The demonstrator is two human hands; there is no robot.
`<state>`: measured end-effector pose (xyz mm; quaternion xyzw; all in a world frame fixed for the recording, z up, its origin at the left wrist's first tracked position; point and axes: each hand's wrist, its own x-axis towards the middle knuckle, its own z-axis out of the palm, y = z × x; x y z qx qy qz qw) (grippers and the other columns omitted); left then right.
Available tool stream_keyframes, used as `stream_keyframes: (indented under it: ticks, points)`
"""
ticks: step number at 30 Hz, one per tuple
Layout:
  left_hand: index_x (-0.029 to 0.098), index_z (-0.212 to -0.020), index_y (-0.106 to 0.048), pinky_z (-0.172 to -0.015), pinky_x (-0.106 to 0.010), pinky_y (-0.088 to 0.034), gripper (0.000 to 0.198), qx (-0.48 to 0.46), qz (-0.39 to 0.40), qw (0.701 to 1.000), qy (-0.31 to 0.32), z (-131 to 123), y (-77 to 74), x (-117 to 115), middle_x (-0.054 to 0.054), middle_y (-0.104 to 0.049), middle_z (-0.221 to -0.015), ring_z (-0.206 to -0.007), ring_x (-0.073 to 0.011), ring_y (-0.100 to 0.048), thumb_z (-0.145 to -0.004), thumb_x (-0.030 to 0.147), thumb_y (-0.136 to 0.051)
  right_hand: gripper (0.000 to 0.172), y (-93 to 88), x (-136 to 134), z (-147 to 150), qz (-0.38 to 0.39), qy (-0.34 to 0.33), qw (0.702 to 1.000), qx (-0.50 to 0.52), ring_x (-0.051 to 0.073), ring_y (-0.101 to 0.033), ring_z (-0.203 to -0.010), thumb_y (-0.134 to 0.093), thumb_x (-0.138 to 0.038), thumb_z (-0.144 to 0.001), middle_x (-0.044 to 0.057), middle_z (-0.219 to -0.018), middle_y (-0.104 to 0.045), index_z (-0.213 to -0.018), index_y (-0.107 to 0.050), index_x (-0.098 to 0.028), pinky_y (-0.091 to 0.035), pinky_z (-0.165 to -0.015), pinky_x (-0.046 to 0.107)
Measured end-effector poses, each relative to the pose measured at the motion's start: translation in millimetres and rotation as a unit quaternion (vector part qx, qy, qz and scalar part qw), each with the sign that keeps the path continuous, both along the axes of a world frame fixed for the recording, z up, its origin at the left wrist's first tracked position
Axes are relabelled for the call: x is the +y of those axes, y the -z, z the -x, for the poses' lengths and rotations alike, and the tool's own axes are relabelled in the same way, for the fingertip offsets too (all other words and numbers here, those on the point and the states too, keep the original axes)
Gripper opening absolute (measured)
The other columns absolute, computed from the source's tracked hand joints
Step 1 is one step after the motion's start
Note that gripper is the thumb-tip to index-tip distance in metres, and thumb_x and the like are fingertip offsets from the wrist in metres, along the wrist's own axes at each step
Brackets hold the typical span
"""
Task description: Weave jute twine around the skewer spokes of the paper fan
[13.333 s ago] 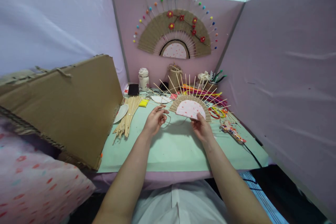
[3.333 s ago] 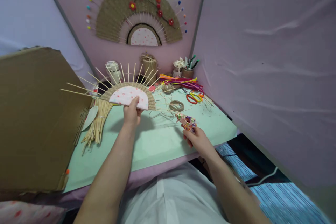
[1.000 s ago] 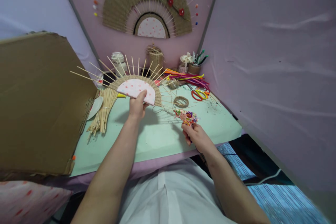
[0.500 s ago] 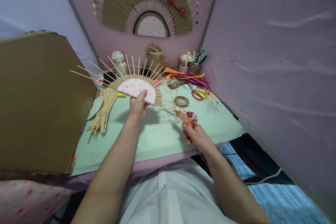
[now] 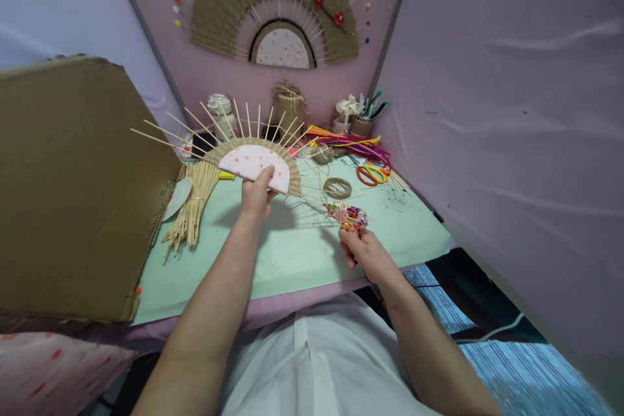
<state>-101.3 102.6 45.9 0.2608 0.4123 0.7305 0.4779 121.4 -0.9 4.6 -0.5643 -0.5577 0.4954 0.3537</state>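
Observation:
My left hand (image 5: 256, 198) grips a half-round woven fan (image 5: 295, 175) by its lower edge, thumb on the white, pink-dotted centre panel. Thin wooden sticks fan out from the woven band, and the fan is held above the table. In my right hand (image 5: 365, 253) is a flower-patterned glue gun (image 5: 346, 214), fingers wrapped round its handle. Its nozzle points left toward the fan's lower right corner; whether it touches is too small to tell. Loose twine hangs beneath that corner.
A bundle of sticks (image 5: 192, 208) and a white dish (image 5: 178, 199) lie left, beside a cardboard panel (image 5: 73, 188). A twine coil (image 5: 337, 188), scissors (image 5: 371, 175) and coloured pipe cleaners (image 5: 351, 142) lie right. At the back stand a jar (image 5: 221, 117) and a twine spool (image 5: 289, 107).
Both hands, the fan and the glue gun stay almost where they were. The whole view has shifted very slightly.

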Motion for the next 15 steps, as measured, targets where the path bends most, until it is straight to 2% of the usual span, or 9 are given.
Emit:
stream_keyframes:
  ticks: [9,15]
  points:
    - [0.017,-0.08,-0.063,-0.056,-0.021,-0.048,0.034,-0.001,-0.001,1.0,0.002,-0.8,-0.6,-0.9,0.0,-0.063,-0.076,-0.063,-0.0111,-0.059,-0.053,0.028,-0.08,0.038,-5.8,-1.1,3.6,0.005,-0.002,1.0,0.01,0.009,-0.041,-0.036,-0.048,-0.039,-0.087,-0.004,-0.037,-0.045,-0.053,-0.047,-0.02,-0.031,-0.045,0.025]
    - [0.017,-0.08,-0.063,-0.053,-0.02,-0.047,0.036,-0.013,-0.009,1.0,-0.016,-0.6,-0.8,0.2,0.001,-0.063,-0.074,-0.061,-0.0095,-0.058,-0.052,0.029,-0.081,0.038,-2.7,-2.4,2.5,0.015,-0.002,1.0,-0.016,0.01,-0.044,-0.038,-0.047,-0.039,-0.086,-0.003,-0.037,-0.048,-0.052,-0.048,-0.021,-0.034,-0.047,0.024]
